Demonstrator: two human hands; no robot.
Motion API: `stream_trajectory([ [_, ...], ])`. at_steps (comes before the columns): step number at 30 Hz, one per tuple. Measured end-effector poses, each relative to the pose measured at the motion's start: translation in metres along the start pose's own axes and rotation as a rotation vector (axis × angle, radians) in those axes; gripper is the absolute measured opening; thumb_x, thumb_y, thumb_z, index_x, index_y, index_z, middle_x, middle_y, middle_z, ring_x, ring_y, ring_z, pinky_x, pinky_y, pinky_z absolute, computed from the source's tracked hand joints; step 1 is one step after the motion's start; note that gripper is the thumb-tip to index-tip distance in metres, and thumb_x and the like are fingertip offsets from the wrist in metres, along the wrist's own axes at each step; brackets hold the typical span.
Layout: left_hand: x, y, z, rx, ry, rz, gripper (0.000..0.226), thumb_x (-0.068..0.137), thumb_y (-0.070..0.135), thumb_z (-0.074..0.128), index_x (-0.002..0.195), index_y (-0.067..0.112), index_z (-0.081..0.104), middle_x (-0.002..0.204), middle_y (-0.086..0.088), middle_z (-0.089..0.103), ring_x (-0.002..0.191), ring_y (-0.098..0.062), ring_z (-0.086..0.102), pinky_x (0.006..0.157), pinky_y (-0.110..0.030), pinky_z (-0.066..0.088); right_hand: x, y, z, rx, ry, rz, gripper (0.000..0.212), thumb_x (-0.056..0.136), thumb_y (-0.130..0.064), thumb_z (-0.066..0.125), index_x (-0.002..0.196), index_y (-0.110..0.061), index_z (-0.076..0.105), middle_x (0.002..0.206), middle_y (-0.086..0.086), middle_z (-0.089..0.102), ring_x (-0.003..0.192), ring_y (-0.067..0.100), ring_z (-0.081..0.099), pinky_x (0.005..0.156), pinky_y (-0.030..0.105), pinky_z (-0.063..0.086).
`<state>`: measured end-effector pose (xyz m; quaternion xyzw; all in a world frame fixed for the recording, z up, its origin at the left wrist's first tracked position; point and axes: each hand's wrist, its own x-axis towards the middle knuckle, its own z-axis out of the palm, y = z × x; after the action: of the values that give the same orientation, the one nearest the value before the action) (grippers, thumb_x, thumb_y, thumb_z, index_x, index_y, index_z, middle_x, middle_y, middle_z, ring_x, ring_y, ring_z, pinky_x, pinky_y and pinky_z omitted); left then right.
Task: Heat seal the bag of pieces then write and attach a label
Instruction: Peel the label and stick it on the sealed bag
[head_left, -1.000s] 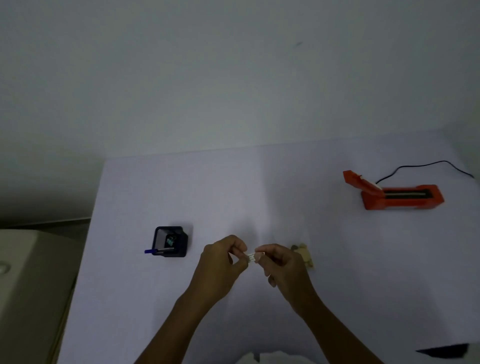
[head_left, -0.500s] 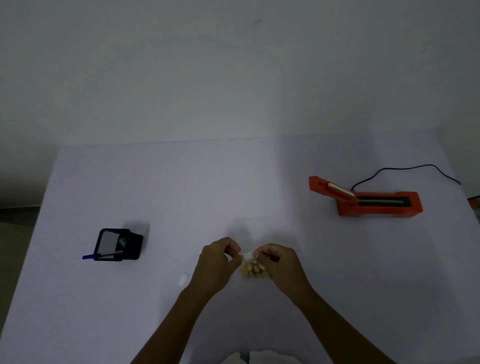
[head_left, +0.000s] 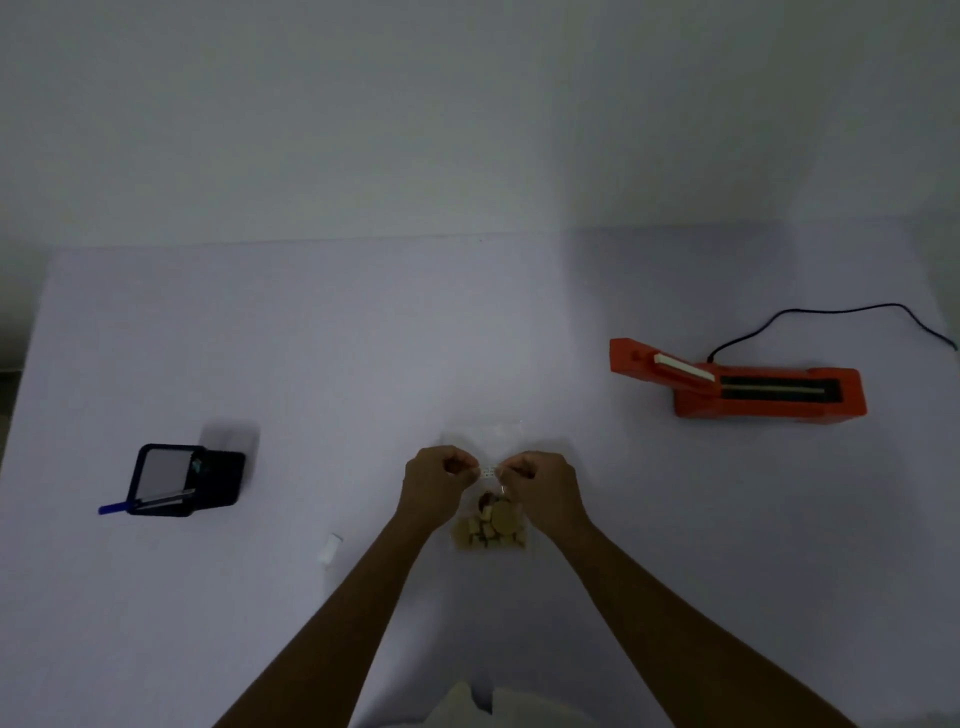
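A small white label (head_left: 487, 471) is pinched at its two ends between my left hand (head_left: 439, 486) and my right hand (head_left: 540, 486), just above the table. Under them lies a clear plastic bag (head_left: 491, 525) of tan pieces, its top partly hidden by my hands. The orange heat sealer (head_left: 737, 382) stands at the right with its arm raised. A blue pen (head_left: 117, 507) pokes out of a black holder (head_left: 189, 480) at the left.
A small white scrap of paper (head_left: 330, 550) lies left of my left forearm. The sealer's black cord (head_left: 831, 317) trails to the right table edge. The white table (head_left: 363, 364) meets a plain wall at the back.
The view has swung left and down, so the table's objects sit differently in frame. My hands still pinch the label, and the bag of pieces now shows below them.
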<state>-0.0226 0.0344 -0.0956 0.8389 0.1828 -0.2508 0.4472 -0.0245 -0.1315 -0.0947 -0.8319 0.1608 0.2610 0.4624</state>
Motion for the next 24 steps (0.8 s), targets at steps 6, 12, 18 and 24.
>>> stream_trajectory([
  [6,0.011,-0.008,0.011,0.111,0.002,-0.003,0.012,0.079,0.020,0.076,0.090,0.015,0.074,0.086,0.003,0.072,0.076,-0.008,0.064,0.075,-0.021,0.050,0.010,0.004,0.003,-0.103,0.024,-0.017,0.010,0.082,-0.017,0.074,0.082,-0.008,0.078,0.077,0.003,0.075,0.070,0.013,0.067,0.060,0.013,0.045],
  [12,0.016,-0.008,0.013,0.139,0.055,-0.014,0.017,0.077,0.025,0.076,0.091,0.018,0.069,0.084,0.005,0.070,0.076,-0.010,0.065,0.072,-0.025,0.052,0.018,0.005,0.005,-0.124,0.040,0.004,0.009,0.080,-0.016,0.074,0.079,-0.008,0.078,0.075,0.004,0.075,0.066,0.010,0.063,0.055,0.004,0.040],
  [18,0.021,-0.006,0.014,0.129,0.080,-0.048,0.017,0.074,0.022,0.077,0.086,0.020,0.066,0.077,0.006,0.066,0.073,-0.010,0.063,0.064,-0.020,0.046,0.023,0.005,0.007,-0.139,0.029,0.016,0.008,0.079,-0.016,0.074,0.078,-0.009,0.078,0.074,0.003,0.075,0.065,0.010,0.063,0.054,0.003,0.038],
  [24,0.020,-0.007,0.013,0.142,0.074,-0.027,0.020,0.073,0.018,0.078,0.087,0.018,0.064,0.074,0.008,0.062,0.069,-0.007,0.058,0.057,-0.013,0.039,0.028,0.003,0.010,-0.183,0.018,0.028,0.010,0.076,-0.017,0.071,0.069,-0.010,0.074,0.067,0.002,0.072,0.064,0.017,0.068,0.063,0.032,0.057],
])
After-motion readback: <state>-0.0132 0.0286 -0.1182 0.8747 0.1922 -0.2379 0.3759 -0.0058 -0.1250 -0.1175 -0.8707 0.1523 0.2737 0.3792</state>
